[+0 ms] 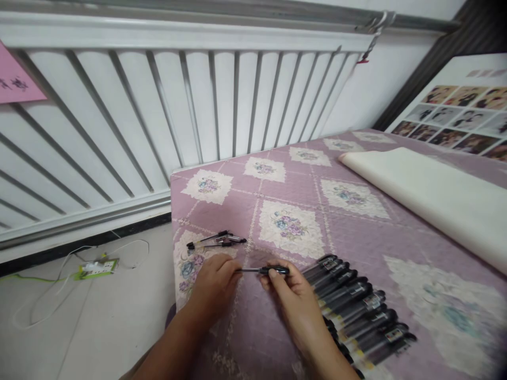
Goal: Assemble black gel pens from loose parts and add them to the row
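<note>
Over the floral cloth [257,322], fingers of left hand [216,278] and right hand [291,293] pinch a pen [251,270] aligned nine-to-three, black end toward three o'clock.

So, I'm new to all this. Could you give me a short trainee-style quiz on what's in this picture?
1. True or false: the left hand and the right hand both hold the same pen.
2. Where does the large row of pens lie?
A) on the floor
B) to the right of the right hand
C) against the radiator
3. Fill in the missing word: the purple cloth under the row carries white patches decorated with ____.

Key: 1. True. 2. B. 3. Flowers.
</note>
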`<control>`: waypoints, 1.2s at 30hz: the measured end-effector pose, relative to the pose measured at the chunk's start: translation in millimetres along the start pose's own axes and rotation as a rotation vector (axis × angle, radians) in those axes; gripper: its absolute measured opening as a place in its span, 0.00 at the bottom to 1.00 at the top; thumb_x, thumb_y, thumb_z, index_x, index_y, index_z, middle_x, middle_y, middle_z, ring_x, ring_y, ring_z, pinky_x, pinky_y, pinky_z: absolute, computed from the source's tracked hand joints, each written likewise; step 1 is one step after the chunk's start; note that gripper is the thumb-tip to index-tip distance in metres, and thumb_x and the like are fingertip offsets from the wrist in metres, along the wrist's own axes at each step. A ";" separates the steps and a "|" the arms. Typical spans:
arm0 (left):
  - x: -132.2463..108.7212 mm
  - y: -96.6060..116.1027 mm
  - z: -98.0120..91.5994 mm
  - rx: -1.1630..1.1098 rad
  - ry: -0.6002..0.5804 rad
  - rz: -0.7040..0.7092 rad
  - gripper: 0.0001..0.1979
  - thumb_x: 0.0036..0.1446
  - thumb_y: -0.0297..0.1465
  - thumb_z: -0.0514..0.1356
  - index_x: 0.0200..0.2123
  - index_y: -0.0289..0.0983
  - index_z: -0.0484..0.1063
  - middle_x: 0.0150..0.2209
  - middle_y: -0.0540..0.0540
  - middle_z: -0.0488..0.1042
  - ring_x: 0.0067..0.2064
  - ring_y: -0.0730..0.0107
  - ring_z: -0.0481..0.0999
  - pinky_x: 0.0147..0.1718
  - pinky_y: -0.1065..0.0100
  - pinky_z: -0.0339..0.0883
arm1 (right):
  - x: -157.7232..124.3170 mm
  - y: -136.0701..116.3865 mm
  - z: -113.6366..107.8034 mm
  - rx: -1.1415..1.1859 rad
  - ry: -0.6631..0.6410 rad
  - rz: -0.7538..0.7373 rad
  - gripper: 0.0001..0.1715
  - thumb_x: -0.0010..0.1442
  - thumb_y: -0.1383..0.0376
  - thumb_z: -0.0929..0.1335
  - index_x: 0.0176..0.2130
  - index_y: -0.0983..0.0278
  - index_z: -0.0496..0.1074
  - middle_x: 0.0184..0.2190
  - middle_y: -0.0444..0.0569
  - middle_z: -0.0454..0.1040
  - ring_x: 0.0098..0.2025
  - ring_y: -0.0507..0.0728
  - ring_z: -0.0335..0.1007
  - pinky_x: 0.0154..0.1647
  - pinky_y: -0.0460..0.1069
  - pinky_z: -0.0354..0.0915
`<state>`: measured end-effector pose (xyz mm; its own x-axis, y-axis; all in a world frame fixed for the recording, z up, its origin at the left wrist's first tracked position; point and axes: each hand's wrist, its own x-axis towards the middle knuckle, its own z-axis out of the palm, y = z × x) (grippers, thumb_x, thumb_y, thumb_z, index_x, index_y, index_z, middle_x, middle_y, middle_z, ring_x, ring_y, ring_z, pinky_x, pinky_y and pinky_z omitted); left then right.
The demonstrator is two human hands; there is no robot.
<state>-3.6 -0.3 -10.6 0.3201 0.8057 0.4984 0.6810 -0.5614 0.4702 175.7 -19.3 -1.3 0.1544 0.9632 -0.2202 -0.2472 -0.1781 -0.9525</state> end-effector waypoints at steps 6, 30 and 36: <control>-3.9 2.8 4.1 -0.032 0.022 -0.026 0.08 0.63 0.32 0.52 0.39 0.39 0.70 0.38 0.44 0.73 0.41 0.63 0.72 0.41 0.62 0.68 | -5.8 -7.7 -1.0 -0.013 0.004 -0.010 0.24 0.48 0.49 0.74 0.38 0.61 0.71 0.27 0.42 0.74 0.28 0.52 0.71 0.34 0.47 0.67; -3.5 5.1 6.2 -0.070 0.017 0.035 0.12 0.63 0.33 0.52 0.46 0.37 0.70 0.43 0.41 0.72 0.42 0.65 0.74 0.43 0.64 0.71 | -18.2 -55.2 -125.4 -0.426 0.357 -0.302 0.27 0.56 0.51 0.68 0.52 0.58 0.65 0.22 0.38 0.63 0.26 0.52 0.64 0.29 0.48 0.63; -5.2 4.8 7.7 -0.070 -0.020 0.022 0.13 0.63 0.33 0.51 0.46 0.37 0.71 0.43 0.41 0.72 0.43 0.65 0.74 0.43 0.64 0.71 | -20.6 -57.0 -167.8 -0.511 0.349 -0.230 0.29 0.56 0.50 0.67 0.54 0.59 0.65 0.21 0.39 0.62 0.22 0.52 0.61 0.22 0.47 0.59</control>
<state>3.1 -5.7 -16.5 0.3484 0.7961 0.4948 0.6264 -0.5905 0.5090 347.1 -62.8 22.3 0.4712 0.8816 0.0277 0.3013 -0.1313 -0.9444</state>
